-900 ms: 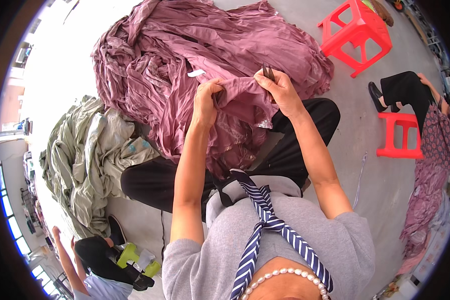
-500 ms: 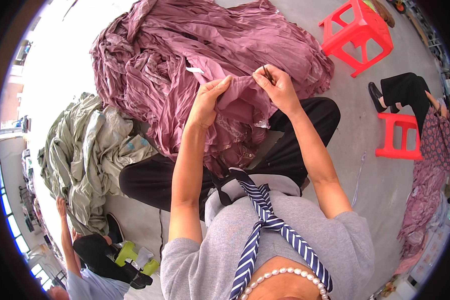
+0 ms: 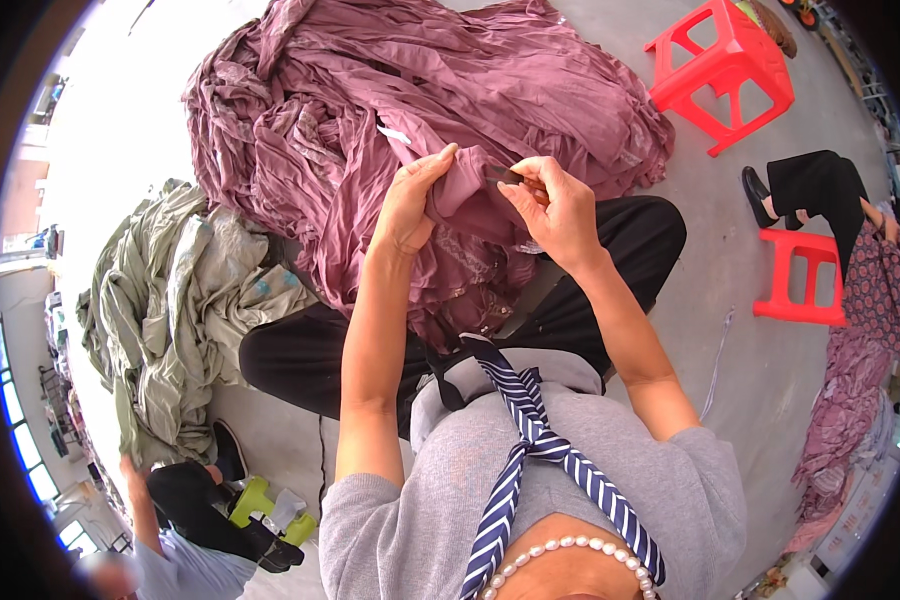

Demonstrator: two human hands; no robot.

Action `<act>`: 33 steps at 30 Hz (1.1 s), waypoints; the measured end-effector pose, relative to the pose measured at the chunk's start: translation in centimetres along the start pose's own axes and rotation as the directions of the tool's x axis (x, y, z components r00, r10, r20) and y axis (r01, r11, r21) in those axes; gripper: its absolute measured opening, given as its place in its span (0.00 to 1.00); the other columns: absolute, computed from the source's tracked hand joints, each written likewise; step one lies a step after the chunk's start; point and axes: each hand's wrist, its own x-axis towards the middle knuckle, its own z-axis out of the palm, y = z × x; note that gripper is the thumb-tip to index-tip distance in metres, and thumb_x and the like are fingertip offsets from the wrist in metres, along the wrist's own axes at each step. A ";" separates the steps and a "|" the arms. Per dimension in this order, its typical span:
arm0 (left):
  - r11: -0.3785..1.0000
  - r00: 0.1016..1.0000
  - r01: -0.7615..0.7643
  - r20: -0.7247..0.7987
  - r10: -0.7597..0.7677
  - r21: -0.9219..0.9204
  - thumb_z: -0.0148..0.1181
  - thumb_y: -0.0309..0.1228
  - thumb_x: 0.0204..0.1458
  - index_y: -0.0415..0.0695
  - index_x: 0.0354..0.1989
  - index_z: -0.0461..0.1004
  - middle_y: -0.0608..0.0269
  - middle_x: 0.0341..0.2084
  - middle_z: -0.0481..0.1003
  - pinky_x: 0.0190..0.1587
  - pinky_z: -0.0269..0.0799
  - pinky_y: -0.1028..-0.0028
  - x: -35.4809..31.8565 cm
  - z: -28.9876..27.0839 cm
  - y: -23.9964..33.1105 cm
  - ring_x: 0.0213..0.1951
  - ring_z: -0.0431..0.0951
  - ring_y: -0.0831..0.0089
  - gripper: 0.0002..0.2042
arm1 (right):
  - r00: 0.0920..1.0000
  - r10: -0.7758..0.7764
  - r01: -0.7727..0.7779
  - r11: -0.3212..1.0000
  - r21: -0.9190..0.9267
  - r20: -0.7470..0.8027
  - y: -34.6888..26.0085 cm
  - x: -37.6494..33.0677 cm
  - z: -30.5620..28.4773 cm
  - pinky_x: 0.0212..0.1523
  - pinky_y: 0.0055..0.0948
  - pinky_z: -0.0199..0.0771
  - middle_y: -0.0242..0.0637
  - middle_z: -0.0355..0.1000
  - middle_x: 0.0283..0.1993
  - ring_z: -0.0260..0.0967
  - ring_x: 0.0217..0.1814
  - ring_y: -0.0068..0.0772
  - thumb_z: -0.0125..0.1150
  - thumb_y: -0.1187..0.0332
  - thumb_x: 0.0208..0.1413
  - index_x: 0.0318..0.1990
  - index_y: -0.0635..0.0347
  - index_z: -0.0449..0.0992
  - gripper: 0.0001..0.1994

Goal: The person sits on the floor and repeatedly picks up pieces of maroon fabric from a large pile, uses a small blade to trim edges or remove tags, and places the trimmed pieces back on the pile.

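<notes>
Overhead, from the head view, I see the left hand [image 3: 410, 205] pinching a fold of the mauve fabric [image 3: 420, 110] heaped over the lap, while the right hand [image 3: 555, 205] grips a small dark tool [image 3: 503, 175] touching that fold.

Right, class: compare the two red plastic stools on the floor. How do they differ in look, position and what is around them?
The upper red stool stands apart near the mauve fabric pile and shows its whole top and several legs. The lower red stool sits closer to the picture's right edge, looks smaller, and a person's black-trousered leg lies just above it. Nothing touches the upper one. Both are bright red, open-framed and rest on the grey floor.
</notes>
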 end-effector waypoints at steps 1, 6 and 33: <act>1.000 1.000 -0.001 -0.001 0.001 0.001 0.53 0.27 0.54 0.36 0.41 0.73 0.62 0.36 0.76 0.41 0.72 0.80 -0.1 0.0 0.0 0.36 0.76 0.78 0.10 | 1.000 0.014 -0.014 1.000 0.011 -0.008 0.0 0.1 0.1 0.27 0.17 0.67 0.31 0.68 0.25 0.62 0.25 0.14 0.63 0.69 0.50 0.37 0.64 0.69 0.11; 1.000 1.000 0.020 0.000 -0.020 0.022 0.53 0.28 0.54 0.37 0.40 0.75 0.62 0.34 0.77 0.39 0.73 0.80 -0.2 0.4 0.2 0.34 0.76 0.79 0.09 | 0.998 -0.020 0.021 1.000 0.022 -0.056 0.3 0.5 0.9 0.25 0.19 0.67 0.32 0.69 0.24 0.64 0.23 0.18 0.64 0.67 0.49 0.36 0.62 0.69 0.12; 0.983 0.997 -0.080 0.006 0.080 0.163 0.52 0.29 0.55 0.37 0.39 0.75 0.63 0.34 0.77 0.38 0.71 0.81 -0.8 1.2 0.1 0.34 0.76 0.80 0.10 | 0.963 -0.268 0.236 0.875 -0.423 -0.016 -0.9 1.7 0.5 0.25 0.32 0.68 0.35 0.68 0.24 0.68 0.25 0.37 0.66 0.63 0.43 0.34 0.59 0.68 0.15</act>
